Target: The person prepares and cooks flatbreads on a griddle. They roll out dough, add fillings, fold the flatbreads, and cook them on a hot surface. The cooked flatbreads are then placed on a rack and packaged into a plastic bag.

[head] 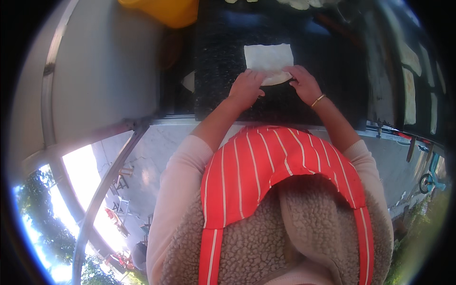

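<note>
A thin, pale, roughly rectangular sheet of dough (269,57) lies on a dark, glossy worktop (228,103) in front of me. Its near edge looks folded or rolled over. My left hand (247,85) grips the near left corner, fingers on top and covering part of it. At the near right corner, my right hand (304,83) holds the edge between fingers and thumb. A gold-coloured bracelet (318,100) circles the right wrist.
Several long flat pieces of dough (409,96), some browned, lie on a dark surface at right. More pale dough pieces (297,3) sit at the far edge. A yellow container (167,12) stands far left, beside a grey panel (117,60). A metal bar (110,181) slants at lower left.
</note>
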Action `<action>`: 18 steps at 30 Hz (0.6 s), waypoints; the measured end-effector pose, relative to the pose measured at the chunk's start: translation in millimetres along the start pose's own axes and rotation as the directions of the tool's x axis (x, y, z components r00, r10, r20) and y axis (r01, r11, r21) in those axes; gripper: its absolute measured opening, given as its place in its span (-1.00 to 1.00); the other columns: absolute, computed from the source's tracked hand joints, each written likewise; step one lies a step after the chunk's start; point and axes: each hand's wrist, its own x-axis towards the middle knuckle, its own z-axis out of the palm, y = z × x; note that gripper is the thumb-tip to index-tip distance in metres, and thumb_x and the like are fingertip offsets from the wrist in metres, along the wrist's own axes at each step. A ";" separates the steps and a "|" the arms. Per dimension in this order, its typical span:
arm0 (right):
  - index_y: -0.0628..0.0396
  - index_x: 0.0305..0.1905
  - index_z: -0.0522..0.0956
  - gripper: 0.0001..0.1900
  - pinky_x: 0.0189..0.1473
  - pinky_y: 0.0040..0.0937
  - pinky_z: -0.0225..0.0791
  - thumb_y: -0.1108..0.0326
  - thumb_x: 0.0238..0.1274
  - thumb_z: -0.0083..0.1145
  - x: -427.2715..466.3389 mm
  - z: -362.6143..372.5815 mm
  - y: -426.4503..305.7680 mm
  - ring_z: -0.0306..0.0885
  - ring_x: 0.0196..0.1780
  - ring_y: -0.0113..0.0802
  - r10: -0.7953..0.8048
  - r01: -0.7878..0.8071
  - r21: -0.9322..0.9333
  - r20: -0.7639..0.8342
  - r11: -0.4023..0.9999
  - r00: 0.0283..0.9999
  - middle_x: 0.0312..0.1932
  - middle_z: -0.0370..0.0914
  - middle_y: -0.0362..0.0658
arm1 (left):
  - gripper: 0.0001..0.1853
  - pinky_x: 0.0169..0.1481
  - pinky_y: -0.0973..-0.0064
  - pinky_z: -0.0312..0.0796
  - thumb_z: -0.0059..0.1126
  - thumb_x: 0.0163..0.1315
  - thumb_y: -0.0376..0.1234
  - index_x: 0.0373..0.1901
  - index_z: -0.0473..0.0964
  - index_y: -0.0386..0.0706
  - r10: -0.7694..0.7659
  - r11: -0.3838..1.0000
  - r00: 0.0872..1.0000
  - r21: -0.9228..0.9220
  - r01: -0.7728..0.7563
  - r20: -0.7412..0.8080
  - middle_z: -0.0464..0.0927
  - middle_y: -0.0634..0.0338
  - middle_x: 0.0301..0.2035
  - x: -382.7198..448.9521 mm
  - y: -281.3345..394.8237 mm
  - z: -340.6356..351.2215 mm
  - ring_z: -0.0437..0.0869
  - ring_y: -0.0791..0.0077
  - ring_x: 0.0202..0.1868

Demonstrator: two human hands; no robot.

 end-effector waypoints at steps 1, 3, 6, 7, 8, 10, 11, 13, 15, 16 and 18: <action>0.09 -0.04 0.54 -0.74 0.01 -0.43 0.46 0.56 0.16 0.22 4.5 1.6 3.0 0.53 0.04 -0.36 -0.108 0.103 -0.184 -0.014 0.977 0.994 -0.19 0.61 -0.18 | -0.73 0.03 0.20 0.46 0.29 0.22 -0.30 -0.13 0.55 -0.25 0.018 0.998 1.000 0.064 -0.018 -0.002 0.61 0.03 -0.12 4.4 -5.1 -0.1 0.62 -0.02 -0.08; 0.08 -0.05 0.54 -0.73 -0.01 -0.45 0.45 0.59 0.16 0.21 25.6 -4.3 2.1 0.54 0.00 -0.42 -0.208 0.191 -0.251 -0.043 0.949 0.977 -0.18 0.60 -0.20 | -0.72 0.04 0.23 0.47 0.31 0.18 -0.31 -0.13 0.56 -0.25 0.051 0.980 0.999 0.193 -0.049 -0.002 0.63 0.04 -0.10 19.1 -18.8 -5.3 0.63 -0.02 -0.07; 0.09 -0.08 0.55 -0.75 -0.04 -0.50 0.44 0.61 0.17 0.21 63.5 -28.3 -20.1 0.55 -0.06 -0.50 0.030 -0.023 0.108 -0.060 0.994 0.998 -0.21 0.59 -0.25 | -0.78 0.01 0.33 0.48 0.28 0.23 -0.33 -0.14 0.59 -0.23 -0.372 0.851 0.922 -0.435 0.293 -0.107 0.66 0.08 -0.16 47.3 -16.9 -38.5 0.67 0.13 -0.11; 0.10 -0.09 0.55 -0.77 -0.05 -0.51 0.44 0.62 0.18 0.21 73.7 -38.8 -30.1 0.55 -0.08 -0.53 0.169 -0.153 0.298 -0.028 0.942 0.985 -0.22 0.58 -0.27 | -0.80 0.00 0.40 0.47 0.26 0.26 -0.34 -0.14 0.59 -0.22 -0.383 0.803 0.922 -0.514 0.302 -0.057 0.66 0.12 -0.19 54.7 -20.4 -50.4 0.66 0.23 -0.14; 0.11 -0.10 0.56 -0.78 -0.07 -0.53 0.44 0.62 0.19 0.21 76.1 -46.7 -41.0 0.55 -0.10 -0.54 0.127 -0.107 0.387 -0.027 0.916 0.992 -0.23 0.58 -0.28 | -0.83 -0.02 0.46 0.46 0.23 0.30 -0.34 -0.14 0.59 -0.20 -0.388 0.748 0.922 -0.587 0.310 -0.008 0.66 0.16 -0.21 59.0 -26.9 -64.4 0.66 0.32 -0.16; 0.12 -0.12 0.57 -0.81 -0.10 -0.56 0.43 0.62 0.21 0.20 82.0 -63.5 -66.3 0.55 -0.16 -0.57 0.025 0.000 0.556 -0.037 0.831 0.999 -0.25 0.59 -0.30 | -0.85 -0.04 0.54 0.47 0.22 0.34 -0.33 -0.14 0.59 -0.18 -0.357 0.676 0.932 -0.674 0.300 0.056 0.66 0.21 -0.24 65.8 -36.6 -100.7 0.66 0.45 -0.19; 0.12 -0.08 0.59 -0.78 -0.11 -0.56 0.44 0.63 0.20 0.19 79.6 -72.6 -81.9 0.56 -0.17 -0.56 0.047 -0.038 0.593 -0.001 0.805 0.999 -0.24 0.60 -0.28 | -0.84 -0.05 0.55 0.48 0.22 0.34 -0.32 -0.14 0.60 -0.18 -0.323 0.659 0.943 -0.696 0.285 0.081 0.65 0.23 -0.24 59.5 -33.5 -119.0 0.65 0.49 -0.19; 0.13 -0.01 0.61 -0.71 -0.13 -0.56 0.47 0.66 0.19 0.18 69.2 -83.6 -112.3 0.58 -0.19 -0.54 0.082 -0.121 0.664 0.089 0.738 0.993 -0.22 0.63 -0.25 | -0.82 -0.05 0.55 0.50 0.24 0.34 -0.29 -0.13 0.60 -0.19 -0.276 0.603 0.943 -0.730 0.322 0.188 0.66 0.23 -0.24 48.8 -26.8 -153.8 0.66 0.52 -0.19; 0.10 0.11 0.61 -0.61 -0.16 -0.55 0.49 0.66 0.17 0.18 56.5 -84.9 -120.6 0.60 -0.21 -0.52 0.166 -0.247 0.736 0.183 0.630 0.969 -0.19 0.65 -0.21 | -0.78 -0.05 0.52 0.52 0.27 0.31 -0.28 -0.11 0.61 -0.19 -0.226 0.511 0.901 -0.742 0.434 0.371 0.67 0.22 -0.24 42.5 -16.7 -176.4 0.67 0.51 -0.19; 0.08 0.16 0.60 -0.55 -0.17 -0.54 0.50 0.66 0.16 0.19 54.8 -84.0 -120.7 0.60 -0.22 -0.51 0.204 -0.314 0.763 0.239 0.566 0.949 -0.17 0.66 -0.20 | -0.75 -0.06 0.51 0.54 0.29 0.29 -0.26 -0.10 0.61 -0.20 -0.246 0.509 0.857 -0.692 0.512 0.454 0.68 0.23 -0.26 45.7 -13.4 -182.5 0.68 0.50 -0.22; 0.07 0.21 0.59 -0.51 -0.19 -0.52 0.51 0.64 0.15 0.21 51.1 -62.4 -103.5 0.61 -0.22 -0.49 0.333 -0.462 0.766 0.337 0.447 0.881 -0.16 0.67 -0.18 | -0.72 -0.08 0.51 0.55 0.27 0.30 -0.24 -0.08 0.62 -0.22 -0.228 0.486 0.797 -0.644 0.591 0.559 0.68 0.20 -0.24 52.1 -27.9 -163.9 0.69 0.47 -0.21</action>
